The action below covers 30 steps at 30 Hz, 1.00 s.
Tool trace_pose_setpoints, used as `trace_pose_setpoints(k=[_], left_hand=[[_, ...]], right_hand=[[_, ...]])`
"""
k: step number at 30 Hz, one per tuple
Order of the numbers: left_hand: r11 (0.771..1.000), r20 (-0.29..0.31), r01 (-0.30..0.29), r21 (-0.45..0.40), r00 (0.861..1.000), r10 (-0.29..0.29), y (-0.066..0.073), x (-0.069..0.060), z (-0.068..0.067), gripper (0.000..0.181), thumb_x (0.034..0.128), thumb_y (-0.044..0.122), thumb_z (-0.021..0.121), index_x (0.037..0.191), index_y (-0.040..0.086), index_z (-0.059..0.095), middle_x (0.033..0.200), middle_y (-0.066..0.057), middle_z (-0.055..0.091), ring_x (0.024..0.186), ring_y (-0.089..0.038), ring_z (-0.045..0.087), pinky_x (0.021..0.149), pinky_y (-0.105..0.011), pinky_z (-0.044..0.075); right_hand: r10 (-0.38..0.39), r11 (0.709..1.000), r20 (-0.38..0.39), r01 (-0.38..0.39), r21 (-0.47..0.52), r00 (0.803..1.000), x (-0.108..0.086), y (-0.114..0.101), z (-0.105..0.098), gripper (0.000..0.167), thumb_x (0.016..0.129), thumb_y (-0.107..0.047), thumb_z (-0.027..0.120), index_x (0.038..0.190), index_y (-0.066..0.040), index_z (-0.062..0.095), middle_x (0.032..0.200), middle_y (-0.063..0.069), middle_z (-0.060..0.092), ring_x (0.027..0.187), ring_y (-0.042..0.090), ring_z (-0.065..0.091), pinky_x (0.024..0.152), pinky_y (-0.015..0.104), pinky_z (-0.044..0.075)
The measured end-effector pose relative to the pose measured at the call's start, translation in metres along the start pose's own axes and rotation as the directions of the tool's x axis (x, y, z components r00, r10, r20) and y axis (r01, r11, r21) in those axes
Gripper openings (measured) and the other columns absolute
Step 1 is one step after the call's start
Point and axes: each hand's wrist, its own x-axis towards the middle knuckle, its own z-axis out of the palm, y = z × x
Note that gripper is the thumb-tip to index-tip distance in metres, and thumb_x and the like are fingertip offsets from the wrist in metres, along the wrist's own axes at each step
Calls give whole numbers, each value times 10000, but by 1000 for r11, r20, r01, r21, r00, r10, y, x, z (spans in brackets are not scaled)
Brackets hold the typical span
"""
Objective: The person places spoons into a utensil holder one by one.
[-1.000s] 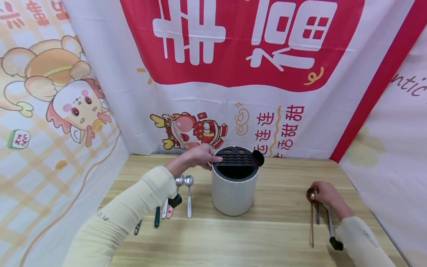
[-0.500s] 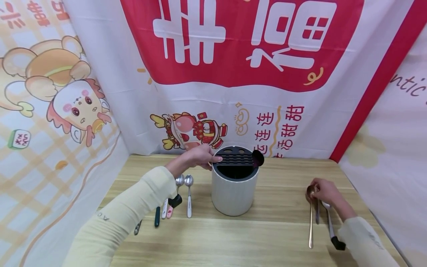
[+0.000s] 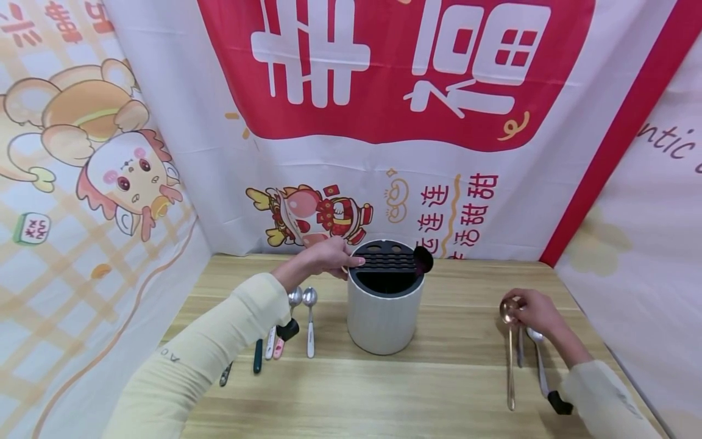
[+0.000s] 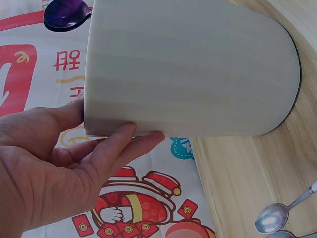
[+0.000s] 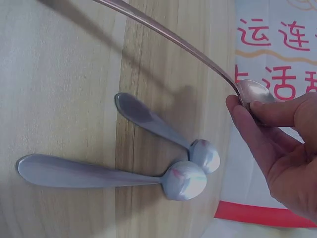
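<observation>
My left hand grips the rim of a white cylindrical utensil holder, thumb on its black slotted lid and fingers against the outer wall. A dark, purple-tinted spoon sticks out past the rim. At the right, my right hand pinches a long copper-coloured spoon by its bowl, between thumb and fingers. In the right wrist view that spoon's handle is raised off the table and casts a shadow. Below it lie two silver spoons, a smaller one and a larger one, bowls touching.
Left of the holder lie several spoons, among them a white-handled one and one with a dark green handle. Black bands circle both wrists. Printed cloth hangs behind and beside the wooden table.
My right hand has shifted slightly left and up with the copper-coloured spoon, whose handle has turned to show its broad face. My left hand and the holder stay in place.
</observation>
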Motion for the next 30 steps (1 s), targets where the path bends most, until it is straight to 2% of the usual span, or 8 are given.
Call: trace_pose_setpoints(k=[7, 12, 15, 20, 23, 27, 30], left_hand=[[1000, 2, -6, 4, 1000, 6, 2, -1, -1, 267, 980, 228, 638, 977, -13, 753, 788, -58, 702, 802, -202, 665, 845, -320, 610], [1000, -4, 3, 12, 1000, -3, 3, 0, -1, 260, 973, 230, 647, 978, -4, 760, 798, -68, 711, 799, -205, 667, 826, -305, 613], [1000, -8, 6, 14, 1000, -6, 3, 2, -1, 261, 973, 234, 648, 985, -2, 760, 801, -68, 713, 796, -204, 668, 823, -304, 613], [1000, -7, 6, 3, 1000, -6, 2, 1, -1, 267, 976, 238, 645, 979, -4, 759, 788, -63, 707, 781, -202, 664, 875, -346, 605], [1000, -6, 7, -8, 1000, -7, 2, 0, -1, 264, 978, 234, 643, 973, -4, 757, 775, -56, 699, 777, -201, 662, 890, -358, 600], [1000, -10, 10, -9, 1000, -10, 1, 0, 0, 265, 976, 240, 645, 964, 0, 757, 758, -49, 694, 754, -197, 651, 835, -318, 610], [1000, -16, 12, -6, 1000, -12, 1, 0, 1, 268, 974, 246, 648, 952, 4, 761, 748, -47, 694, 738, -197, 642, 828, -312, 609]], right_hand=[[15, 999, -11, -15, -39, 1000, 0, -11, -4, 195, 816, 8, 699, 1010, 27, 700, 807, 168, 732, 687, 150, 669, 508, 222, 544], [10, 999, -24, -10, -35, 1000, -1, -14, -11, 219, 824, -7, 714, 1039, 37, 710, 814, 150, 747, 679, 81, 665, 558, 210, 543], [-19, 998, -39, 17, -56, 999, -1, -18, -16, 222, 833, -31, 729, 1040, 47, 714, 838, 165, 752, 697, 64, 662, 591, 199, 522], [-22, 1000, -31, 22, -14, 999, -3, -31, -26, 257, 854, -38, 715, 1073, 96, 692, 896, 236, 743, 722, 87, 685, 601, 196, 543], [-37, 999, -49, 37, -9, 998, -4, -41, -32, 260, 855, -31, 710, 1079, 99, 692, 918, 244, 743, 732, 33, 673, 609, 181, 549], [-73, 997, -77, 73, -6, 994, -6, -53, -41, 251, 855, -16, 706, 1086, 83, 704, 918, 219, 748, 732, -51, 638, 618, 162, 544], [-84, 996, -95, 86, 13, 992, -7, -63, -47, 251, 860, -17, 707, 1087, 90, 701, 922, 219, 741, 719, -63, 630, 613, 168, 554]])
